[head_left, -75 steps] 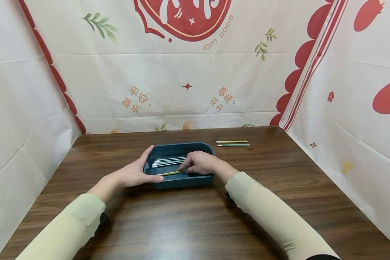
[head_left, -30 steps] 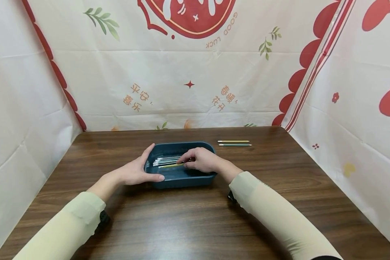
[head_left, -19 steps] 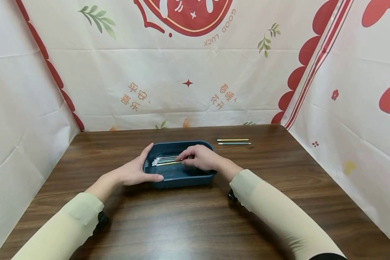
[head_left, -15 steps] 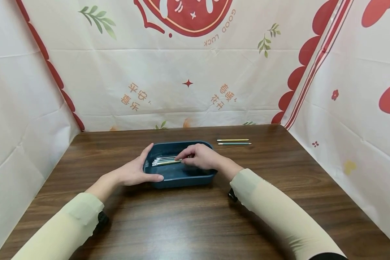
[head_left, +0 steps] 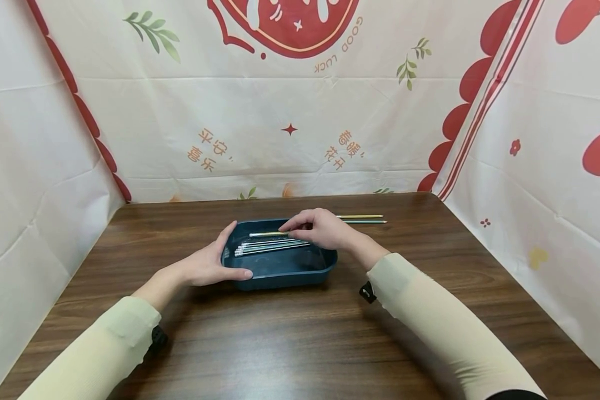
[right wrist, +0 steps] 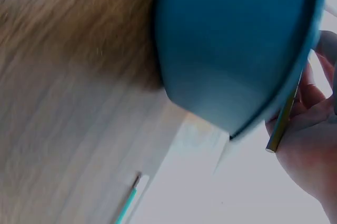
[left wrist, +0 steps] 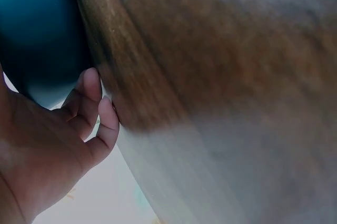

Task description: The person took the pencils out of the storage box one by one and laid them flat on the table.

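Note:
My left hand (head_left: 207, 266) holds the left end of a dark blue plastic bin (head_left: 280, 282), thumb along the near rim and a finger at the far corner. Above the bin's far right part, my right hand (head_left: 325, 229) pinches a yellow pencil (head_left: 267, 234) between thumb and fingers. That pencil's white end points left; in the right wrist view the pencil (right wrist: 280, 126) shows its other end beside the palm. Several pale and green pencils (head_left: 267, 247) lie side by side on the bin's floor. In the left wrist view, fingers (left wrist: 109, 121) curl near the bin's wall.
On the brown wooden table (head_left: 270, 333), a yellow pencil (head_left: 362, 216) and a green pencil (head_left: 367, 221) lie parallel behind the bin to the right, partly covered by my right hand. Printed white cloth (head_left: 280, 100) hangs at the back and both sides.
My right hand has pinched the yellow pencil from the bin's near side, carried it over the other pencils and raised it toward the far right. My left hand stays on the bin.

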Demonstrator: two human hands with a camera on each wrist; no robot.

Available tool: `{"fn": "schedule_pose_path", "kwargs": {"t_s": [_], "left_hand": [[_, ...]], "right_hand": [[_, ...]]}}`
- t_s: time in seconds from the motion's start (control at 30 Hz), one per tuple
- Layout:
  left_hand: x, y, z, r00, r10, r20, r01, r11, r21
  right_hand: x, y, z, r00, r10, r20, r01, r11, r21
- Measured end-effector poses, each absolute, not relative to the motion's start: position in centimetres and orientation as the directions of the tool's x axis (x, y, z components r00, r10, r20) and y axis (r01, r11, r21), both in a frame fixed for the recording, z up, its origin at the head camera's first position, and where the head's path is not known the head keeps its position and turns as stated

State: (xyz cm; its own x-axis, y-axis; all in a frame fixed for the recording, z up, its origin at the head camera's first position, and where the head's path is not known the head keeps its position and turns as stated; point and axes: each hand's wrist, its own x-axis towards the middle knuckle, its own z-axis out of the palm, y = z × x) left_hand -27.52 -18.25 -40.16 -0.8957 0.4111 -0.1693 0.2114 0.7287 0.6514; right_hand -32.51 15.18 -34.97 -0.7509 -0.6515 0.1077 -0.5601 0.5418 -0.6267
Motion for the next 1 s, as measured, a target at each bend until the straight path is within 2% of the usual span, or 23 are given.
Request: {"fn": "schedule_pose_path", "kwargs": {"t_s": [0.3,0.67,1.0], "left_hand": [[-27.7,-17.8,-40.3,-0.894,0.421,-0.155,0.23,0.725,0.649],[-27.5,-17.4,-40.4,-0.888,0.431,-0.159,0.236,0.724,0.649],[-27.1,-18.3,-40.1,-0.892,0.426,-0.148,0.243,0.731,0.638]], "right_hand": [[-32.1,18.4,-33.8,-0.775,-0.619,0.13,-0.553,0.564,-0.612],[-32.0,23.7,-33.1,-0.845,-0.515,0.148,-0.492,0.637,-0.593],[-33.0,28.4,-33.8,-0.886,-0.436,0.157,-0.434,0.661,-0.613]]}}
